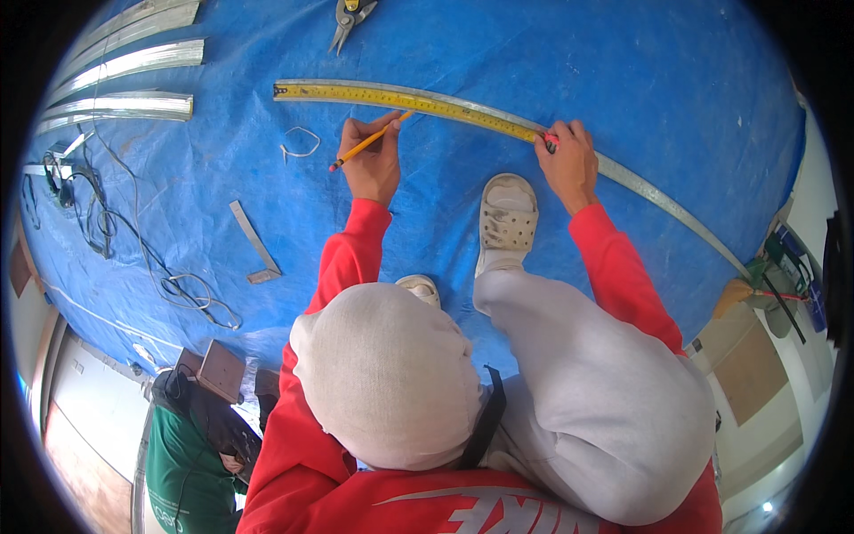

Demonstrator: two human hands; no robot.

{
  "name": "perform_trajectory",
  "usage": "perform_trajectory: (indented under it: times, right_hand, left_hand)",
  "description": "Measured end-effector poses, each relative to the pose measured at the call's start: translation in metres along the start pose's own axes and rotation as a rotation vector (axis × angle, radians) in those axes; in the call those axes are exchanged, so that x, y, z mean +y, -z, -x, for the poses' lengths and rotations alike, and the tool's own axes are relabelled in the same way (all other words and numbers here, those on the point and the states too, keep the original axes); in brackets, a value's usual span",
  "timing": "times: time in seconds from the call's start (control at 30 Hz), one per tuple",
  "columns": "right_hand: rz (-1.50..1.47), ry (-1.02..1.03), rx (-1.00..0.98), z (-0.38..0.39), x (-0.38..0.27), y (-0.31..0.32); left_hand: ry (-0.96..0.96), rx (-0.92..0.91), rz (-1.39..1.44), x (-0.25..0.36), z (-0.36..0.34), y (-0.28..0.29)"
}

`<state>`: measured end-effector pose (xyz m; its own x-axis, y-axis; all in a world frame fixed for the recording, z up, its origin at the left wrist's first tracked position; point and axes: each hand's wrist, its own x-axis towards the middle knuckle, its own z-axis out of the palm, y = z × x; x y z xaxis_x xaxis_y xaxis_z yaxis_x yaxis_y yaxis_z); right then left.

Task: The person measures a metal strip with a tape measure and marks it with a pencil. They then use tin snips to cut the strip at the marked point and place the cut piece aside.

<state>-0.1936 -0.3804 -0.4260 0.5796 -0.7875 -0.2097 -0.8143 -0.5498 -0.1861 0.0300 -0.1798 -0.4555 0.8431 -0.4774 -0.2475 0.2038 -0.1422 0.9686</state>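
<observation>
A long metal strip [663, 203] lies across the blue sheet, and a yellow tape measure [356, 93] is stretched along its left part. My left hand [374, 158] is closed on an orange pencil [363, 146], whose tip touches or nearly touches the tape's lower edge. At the tape's right end my right hand [569, 165] is closed around the tape measure's case, of which only a bit of pink and black shows between the fingers. The tape's left end sits at the left end of the strip.
Tin snips [345, 25] lie at the top. More metal strips [124, 109] are at upper left, above tangled cables [107, 218]. A metal square [253, 242] and a thin white loop [301, 142] lie left of me. A person in green [191, 463] is at lower left.
</observation>
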Motion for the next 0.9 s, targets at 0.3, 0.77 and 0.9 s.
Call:
perform_trajectory:
  times: [0.3, 0.77, 0.9]
  right_hand:
    - [0.001, 0.011, 0.014, 0.0004, 0.0004, -0.0001]
    - [-0.003, 0.016, 0.006, -0.0001, 0.0014, 0.0002]
    - [-0.013, 0.012, 0.000, -0.0003, 0.0009, 0.0009]
  left_hand:
    - [0.019, -0.008, 0.016, -0.0021, -0.0003, 0.0007]
    - [-0.032, -0.010, -0.127, 0.0012, -0.0028, 0.0010]
    - [-0.030, -0.017, -0.106, -0.0017, -0.0024, 0.0011]
